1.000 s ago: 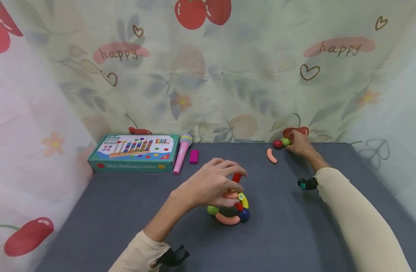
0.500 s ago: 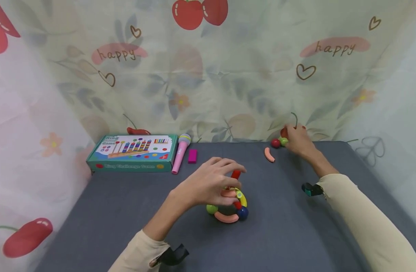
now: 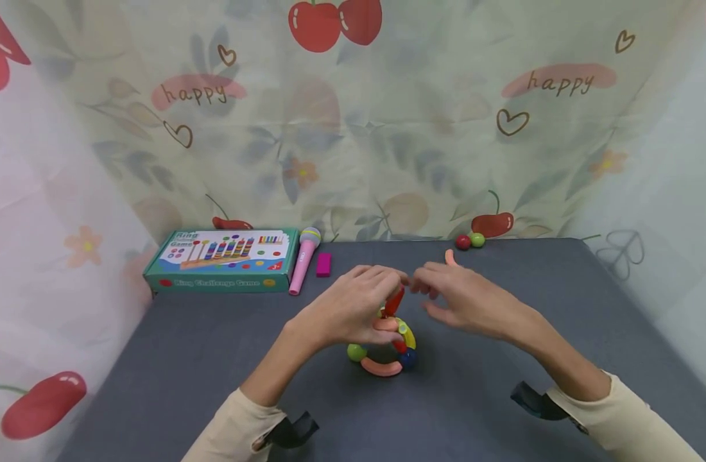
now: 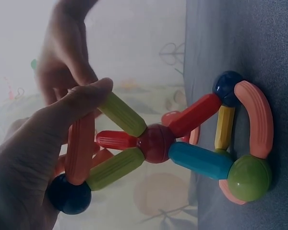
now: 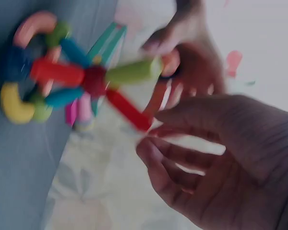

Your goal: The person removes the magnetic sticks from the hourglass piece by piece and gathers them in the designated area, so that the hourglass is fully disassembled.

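A ball-and-stick toy structure (image 3: 407, 337) stands on the dark cloth below both hands. Its base ring has pink and yellow curved sticks between blue and green balls. Sticks rise from there to a red centre ball (image 4: 156, 143), and more sticks fan out above it. My left hand (image 3: 350, 308) grips the upper part, thumb over a pink curved stick (image 4: 80, 148), with a dark blue ball (image 4: 69, 194) against the hand. My right hand (image 3: 474, 298) has loosely bent fingers and nothing visible in them. Its fingertips are right by the free end of a red stick (image 5: 129, 110).
A red ball (image 3: 463, 242) and a green ball (image 3: 477, 240) lie at the back right, near a pink curved stick (image 3: 450, 258) partly behind the right hand. At the back left are a boxed ring game (image 3: 220, 260), a pink toy microphone (image 3: 304, 260) and a magenta block (image 3: 323, 264).
My right hand has left the green ball at the back right and come in beside the structure. The left hand keeps its hold. The view has shifted slightly.
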`<state>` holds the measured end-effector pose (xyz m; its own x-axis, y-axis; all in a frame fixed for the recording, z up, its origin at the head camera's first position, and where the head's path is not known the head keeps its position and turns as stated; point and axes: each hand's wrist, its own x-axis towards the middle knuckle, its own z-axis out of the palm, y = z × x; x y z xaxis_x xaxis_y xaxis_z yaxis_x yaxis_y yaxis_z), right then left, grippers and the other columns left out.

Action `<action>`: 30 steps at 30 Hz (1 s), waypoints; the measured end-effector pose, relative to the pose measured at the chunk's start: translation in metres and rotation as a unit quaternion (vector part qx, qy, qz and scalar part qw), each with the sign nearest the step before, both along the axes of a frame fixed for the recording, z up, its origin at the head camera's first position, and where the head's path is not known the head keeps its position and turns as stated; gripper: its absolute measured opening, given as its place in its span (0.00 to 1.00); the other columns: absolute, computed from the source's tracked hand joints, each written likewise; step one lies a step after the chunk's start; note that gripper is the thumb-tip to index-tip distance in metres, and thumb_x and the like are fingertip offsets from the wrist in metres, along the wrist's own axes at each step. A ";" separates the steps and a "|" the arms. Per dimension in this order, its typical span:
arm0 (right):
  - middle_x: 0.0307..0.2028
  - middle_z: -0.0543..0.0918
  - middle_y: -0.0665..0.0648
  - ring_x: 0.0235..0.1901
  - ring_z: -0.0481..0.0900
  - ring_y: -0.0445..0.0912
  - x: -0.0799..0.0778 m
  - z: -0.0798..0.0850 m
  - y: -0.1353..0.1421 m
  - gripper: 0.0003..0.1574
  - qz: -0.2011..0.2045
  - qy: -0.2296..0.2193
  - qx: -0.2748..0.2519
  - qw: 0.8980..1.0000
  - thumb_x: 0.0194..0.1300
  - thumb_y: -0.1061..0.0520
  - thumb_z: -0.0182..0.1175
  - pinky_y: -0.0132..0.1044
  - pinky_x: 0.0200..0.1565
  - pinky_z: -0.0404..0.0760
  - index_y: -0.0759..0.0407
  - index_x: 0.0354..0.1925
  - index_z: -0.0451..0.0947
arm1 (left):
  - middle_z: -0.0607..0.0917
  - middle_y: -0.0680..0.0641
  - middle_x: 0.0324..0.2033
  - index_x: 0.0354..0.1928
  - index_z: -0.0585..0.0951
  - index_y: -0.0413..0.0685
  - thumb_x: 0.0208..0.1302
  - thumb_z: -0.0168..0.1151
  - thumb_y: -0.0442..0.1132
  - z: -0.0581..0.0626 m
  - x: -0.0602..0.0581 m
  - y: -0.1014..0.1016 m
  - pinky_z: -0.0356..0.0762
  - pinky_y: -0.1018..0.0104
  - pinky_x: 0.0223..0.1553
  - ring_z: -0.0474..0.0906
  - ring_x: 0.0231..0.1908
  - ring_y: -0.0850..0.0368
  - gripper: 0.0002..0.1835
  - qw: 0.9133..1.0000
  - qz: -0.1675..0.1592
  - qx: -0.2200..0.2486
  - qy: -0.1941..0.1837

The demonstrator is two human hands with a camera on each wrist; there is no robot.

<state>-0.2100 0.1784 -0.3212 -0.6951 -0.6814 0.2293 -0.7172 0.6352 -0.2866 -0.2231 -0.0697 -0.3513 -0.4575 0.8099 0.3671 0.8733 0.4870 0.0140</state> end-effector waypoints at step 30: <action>0.41 0.83 0.43 0.33 0.74 0.35 0.012 -0.022 -0.025 0.21 0.164 0.101 -0.026 0.981 0.62 0.59 0.76 0.27 0.38 0.76 0.50 0.52 0.83 | 0.81 0.50 0.56 0.56 0.73 0.47 0.57 0.80 0.52 -0.006 -0.011 -0.014 0.78 0.67 0.53 0.75 0.47 0.62 0.33 0.981 -0.043 0.114 -0.151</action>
<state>-0.1980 0.1534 -0.3433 -0.3775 -0.8443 0.3803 -0.9259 0.3494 -0.1434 -0.2343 -0.0834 -0.3575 -0.5064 0.7630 0.4018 0.8504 0.3649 0.3790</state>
